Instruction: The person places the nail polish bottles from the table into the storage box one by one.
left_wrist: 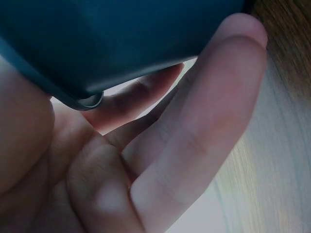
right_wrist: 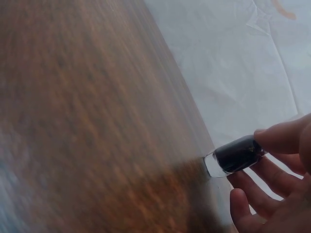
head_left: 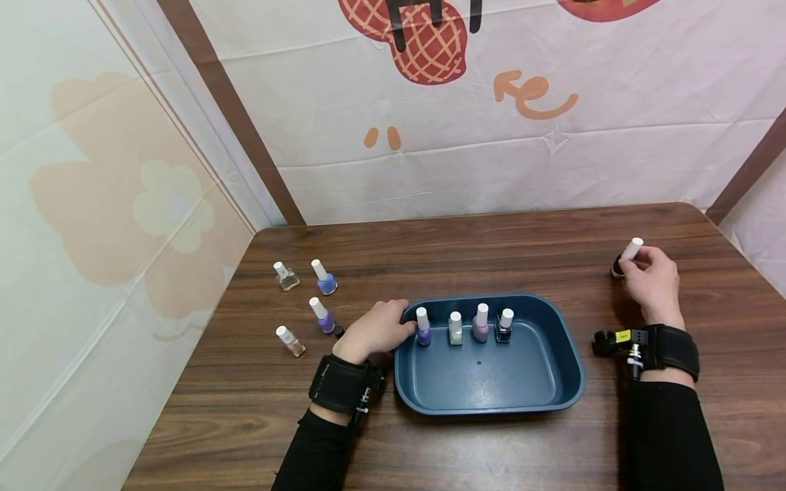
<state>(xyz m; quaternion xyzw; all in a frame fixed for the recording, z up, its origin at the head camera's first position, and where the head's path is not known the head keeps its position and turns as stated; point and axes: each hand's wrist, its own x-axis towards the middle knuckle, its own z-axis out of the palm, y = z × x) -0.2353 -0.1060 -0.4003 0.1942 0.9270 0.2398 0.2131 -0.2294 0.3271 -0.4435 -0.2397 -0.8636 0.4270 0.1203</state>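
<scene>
– While your left hand (head_left: 374,331) holds the blue tray (head_left: 491,382) at its far left corner, how does that grip look?
– Firm: your thumb is at the rim, your fingers bent along the outer wall.
– And your right hand (head_left: 653,281)?
– It pinches the dark bottle (head_left: 629,254) between thumb and fingers. Bottle tilted, white cap upward, over the far right part of the table (head_left: 245,423), well apart from the tray. Whether its base touches the wood, I cannot tell.
– Tray contents?
– Four white-capped bottles in a row toward the far side. From your left: purple bottle (head_left: 423,327), white bottle (head_left: 455,330), mauve bottle (head_left: 480,329), black bottle (head_left: 504,327).
– Left of the tray?
– Four more on the table: clear bottle (head_left: 286,277) and blue bottle (head_left: 325,278) farther off, violet bottle (head_left: 322,316) and pink bottle (head_left: 291,341) nearer you. Beyond the table hangs a printed cloth (head_left: 467,150).
</scene>
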